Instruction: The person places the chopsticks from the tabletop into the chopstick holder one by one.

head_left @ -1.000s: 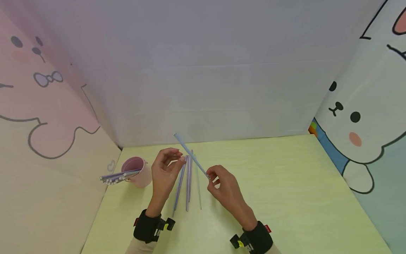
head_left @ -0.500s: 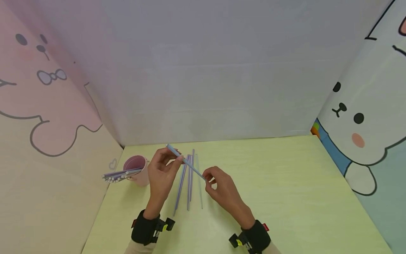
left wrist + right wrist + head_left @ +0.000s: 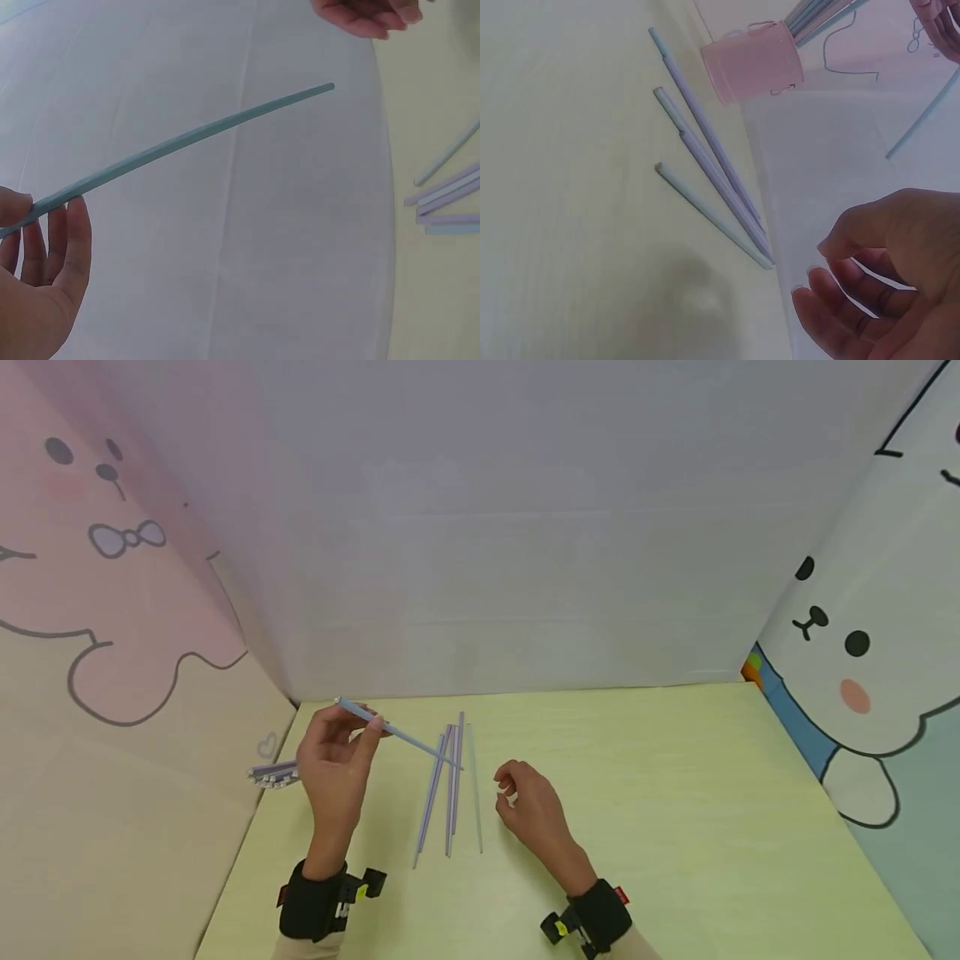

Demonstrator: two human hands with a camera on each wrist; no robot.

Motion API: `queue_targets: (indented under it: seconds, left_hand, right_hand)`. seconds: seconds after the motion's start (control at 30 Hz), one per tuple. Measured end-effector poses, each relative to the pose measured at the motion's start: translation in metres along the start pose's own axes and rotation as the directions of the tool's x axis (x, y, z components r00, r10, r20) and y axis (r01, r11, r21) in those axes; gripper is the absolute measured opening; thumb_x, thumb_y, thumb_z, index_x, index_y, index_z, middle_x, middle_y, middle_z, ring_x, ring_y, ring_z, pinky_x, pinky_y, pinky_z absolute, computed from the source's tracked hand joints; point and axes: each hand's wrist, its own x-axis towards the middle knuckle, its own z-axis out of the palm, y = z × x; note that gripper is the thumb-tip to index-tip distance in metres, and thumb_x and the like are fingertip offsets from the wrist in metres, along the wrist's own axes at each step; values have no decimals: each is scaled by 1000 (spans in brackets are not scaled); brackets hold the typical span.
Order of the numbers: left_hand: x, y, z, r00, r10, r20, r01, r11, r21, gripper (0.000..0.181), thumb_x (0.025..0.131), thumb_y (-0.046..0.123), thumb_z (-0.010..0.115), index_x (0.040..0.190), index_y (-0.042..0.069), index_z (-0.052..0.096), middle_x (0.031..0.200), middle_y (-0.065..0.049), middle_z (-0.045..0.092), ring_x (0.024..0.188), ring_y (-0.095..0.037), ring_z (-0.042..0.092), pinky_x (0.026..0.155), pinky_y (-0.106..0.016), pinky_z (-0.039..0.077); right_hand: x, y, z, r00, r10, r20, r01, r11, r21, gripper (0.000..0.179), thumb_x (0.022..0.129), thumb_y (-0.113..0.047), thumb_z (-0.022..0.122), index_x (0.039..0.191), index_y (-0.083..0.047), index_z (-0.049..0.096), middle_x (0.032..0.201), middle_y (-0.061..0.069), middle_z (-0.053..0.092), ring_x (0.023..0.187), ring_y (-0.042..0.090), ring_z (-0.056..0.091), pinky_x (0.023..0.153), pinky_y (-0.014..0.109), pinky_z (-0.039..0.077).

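Observation:
My left hand pinches a light-blue straw between thumb and fingers near one end; the straw slants down to the right above the table. In the left wrist view the straw looks long and slightly bowed. My right hand hovers above the table with its fingers loosely bent and nothing in them. Between the hands lie several lilac and blue straws in close pairs, with a pale green straw to their right.
A pink bucket with a bundle of straws sticking out shows in the right wrist view. My left hand hides it in the head view, where only the straw ends appear. Cartoon-printed sheets wall the yellow table.
The right hand first held the blue straw's lower end. The left hand took hold of the straw, the right let go, and the left hand moved left with it.

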Motion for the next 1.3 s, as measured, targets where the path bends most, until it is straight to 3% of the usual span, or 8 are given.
queue_targets:
  seconds: [0.1, 0.33, 0.63, 0.77, 0.97, 1.03, 1.13, 1.3]
  left_hand:
    - [5, 5, -11, 998, 29, -47, -30, 999, -22, 27, 78, -34, 55, 103, -30, 48, 98, -25, 63, 81, -30, 67, 72, -34, 62]
    - [18, 22, -39, 981, 77, -176, -64, 995, 79, 28, 76, -32, 60, 102, -29, 51, 93, -23, 65, 81, -29, 67, 71, -28, 62]
    - [29, 40, -77, 924, 174, -340, -116, 976, 183, 30, 73, -30, 65, 101, -29, 53, 90, -24, 64, 76, -28, 67, 67, -28, 63]
    - [29, 44, -89, 905, 198, -376, -116, 966, 229, 30, 73, -29, 66, 100, -29, 54, 90, -24, 64, 76, -26, 68, 65, -25, 63]
    - [25, 34, -107, 911, 184, -368, -73, 952, 296, 31, 73, -26, 69, 102, -26, 57, 92, -23, 65, 79, -27, 67, 64, -23, 62]
    - [22, 31, -112, 914, 186, -360, -50, 934, 355, 30, 74, -23, 70, 102, -25, 59, 92, -21, 66, 79, -25, 67, 65, -21, 62]
    - [19, 27, -118, 919, 206, -337, -28, 884, 466, 30, 75, -19, 72, 102, -23, 60, 93, -22, 66, 79, -23, 68, 66, -19, 62]
    - [13, 24, -123, 929, 193, -317, 9, 842, 539, 31, 76, -16, 73, 105, -22, 61, 95, -25, 65, 81, -21, 68, 68, -18, 61]
  right_hand:
    - [-2, 6, 9, 999, 22, 29, -21, 1000, -23, 21, 79, -2, 69, 99, -8, 64, 85, 3, 64, 75, 21, 65, 58, 30, 55]
    - [-5, 12, 26, 997, 47, 61, -40, 994, -104, 21, 77, -3, 68, 97, -9, 66, 81, -1, 62, 69, 11, 59, 52, 25, 49]
    - [-5, 10, 45, 997, 50, 60, -38, 981, -190, 19, 79, -14, 75, 95, -10, 65, 78, -3, 58, 65, 11, 54, 47, 26, 47]
    - [-5, 9, 56, 995, 61, 73, -43, 971, -237, 24, 80, -23, 76, 98, -10, 65, 80, -3, 59, 68, 14, 56, 47, 28, 49]
    - [-2, 5, 64, 992, 96, 77, -70, 956, -284, 31, 81, -25, 76, 106, -9, 65, 91, 4, 63, 79, 22, 60, 49, 36, 54]
    - [-1, 3, 63, 991, 108, 77, -81, 952, -294, 29, 81, -20, 75, 106, -8, 64, 93, 7, 63, 81, 25, 60, 50, 38, 55]
    - [0, 1, 62, 989, 127, 70, -98, 942, -321, 20, 80, -9, 70, 98, -6, 62, 88, 9, 61, 74, 27, 58, 47, 40, 53]
    - [2, 0, 59, 979, 190, 75, -144, 903, -404, 14, 79, -3, 65, 90, -2, 56, 77, 11, 54, 64, 27, 56, 42, 39, 50]
